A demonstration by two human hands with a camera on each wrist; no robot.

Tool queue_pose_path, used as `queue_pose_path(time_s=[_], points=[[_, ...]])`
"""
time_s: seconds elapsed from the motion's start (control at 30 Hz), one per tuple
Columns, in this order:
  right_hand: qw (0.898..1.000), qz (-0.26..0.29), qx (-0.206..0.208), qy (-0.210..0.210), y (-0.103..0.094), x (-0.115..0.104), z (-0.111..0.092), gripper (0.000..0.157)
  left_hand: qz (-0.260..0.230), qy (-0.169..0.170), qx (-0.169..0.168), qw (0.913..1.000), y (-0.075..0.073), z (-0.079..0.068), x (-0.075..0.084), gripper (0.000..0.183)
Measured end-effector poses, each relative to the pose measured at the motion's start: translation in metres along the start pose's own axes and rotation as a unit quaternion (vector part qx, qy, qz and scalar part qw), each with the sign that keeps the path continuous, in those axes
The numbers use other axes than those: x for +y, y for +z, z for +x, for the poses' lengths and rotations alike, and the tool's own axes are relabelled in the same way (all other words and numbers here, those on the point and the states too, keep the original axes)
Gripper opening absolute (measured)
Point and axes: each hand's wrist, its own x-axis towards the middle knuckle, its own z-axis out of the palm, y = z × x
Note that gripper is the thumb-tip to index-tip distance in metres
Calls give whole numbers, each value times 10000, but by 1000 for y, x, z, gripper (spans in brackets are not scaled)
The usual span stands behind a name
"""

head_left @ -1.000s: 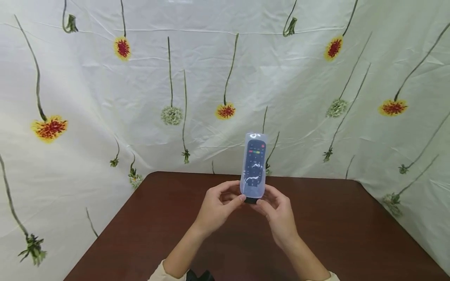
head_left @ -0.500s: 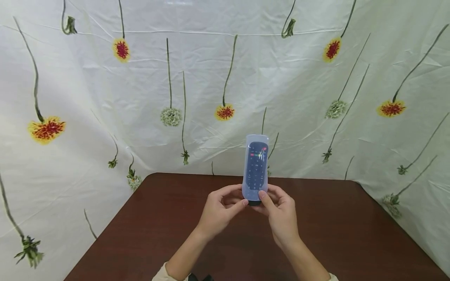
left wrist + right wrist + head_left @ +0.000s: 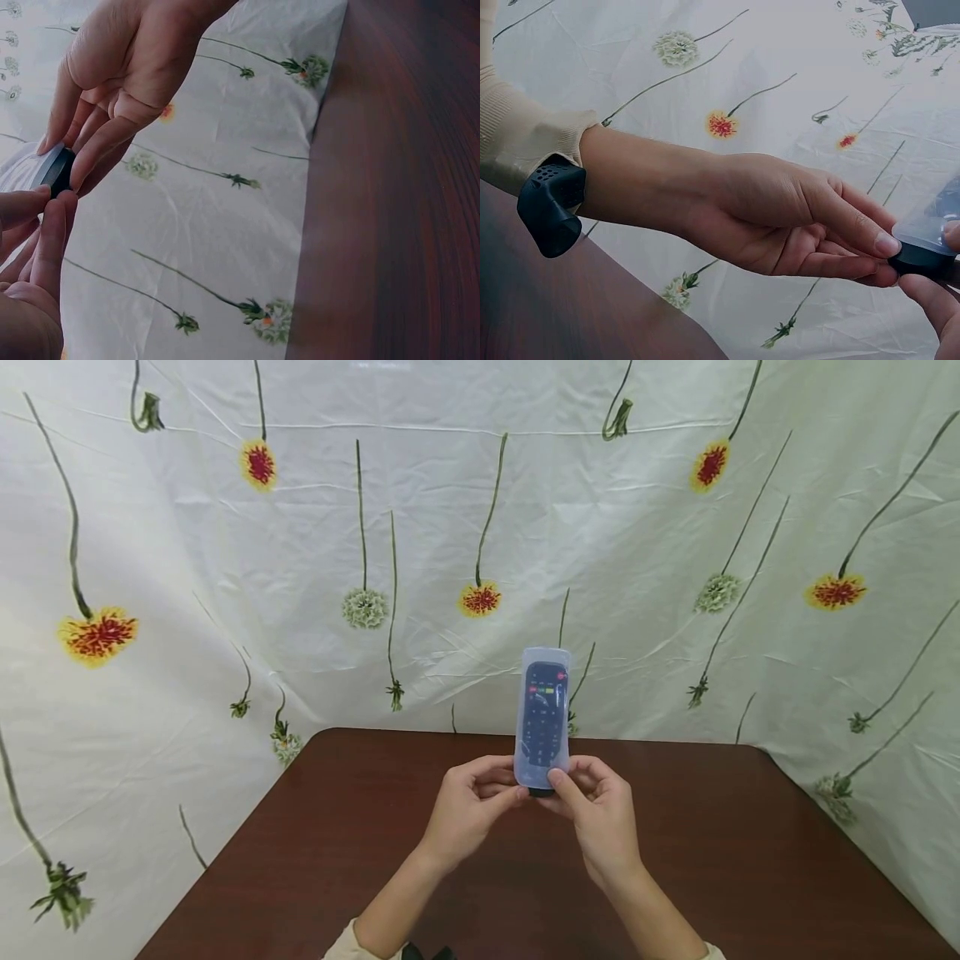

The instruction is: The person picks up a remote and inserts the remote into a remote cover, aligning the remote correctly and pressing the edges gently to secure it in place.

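Observation:
A dark remote control (image 3: pixel 543 714) in a translucent cover (image 3: pixel 532 777) stands upright above the table, its buttons towards me. Its black lower end (image 3: pixel 541 792) sticks out of the cover. My left hand (image 3: pixel 459 814) grips the lower left corner, thumb by the black end. On the other side my right hand (image 3: pixel 606 818) pinches the cover's bottom, thumb on the front. In the left wrist view my right hand (image 3: pixel 131 67) is uppermost and my left hand (image 3: pixel 34 285) is cut off at the edge. The right wrist view has my left hand (image 3: pixel 780 217) touching the black end.
A dark brown table (image 3: pixel 375 827) lies below the hands. White cloth (image 3: pixel 315 527) printed with flowers hangs behind it and along both sides. A black device (image 3: pixel 551 206) sits on the left wrist at the sleeve.
My right thumb has moved up from beside the black end onto the front of the cover. Both hands and the remote have sunk slightly in the head view. The left grip looks the same.

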Motion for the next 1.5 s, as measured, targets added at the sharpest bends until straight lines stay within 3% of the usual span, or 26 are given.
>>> queue_pose_path(time_s=[0.4,0.67,0.93,1.2,1.5], points=[[9987,373,-124,326,-2,0,1,5,7,-119,-43,9999,-5,1,0,33],[9986,415,-258,222,-3,3,0,20,253,41,-291,9992,-11,1,4,29],[9976,316,-516,323,0,4,-2,21,193,331,249,9990,-17,2,11,23],[9954,253,-791,474,5,6,-6,16,505,763,574,9941,-17,2,8,22],[9901,-174,-1337,387,2,10,-5,37,471,797,655,9935,-18,2,12,21]])
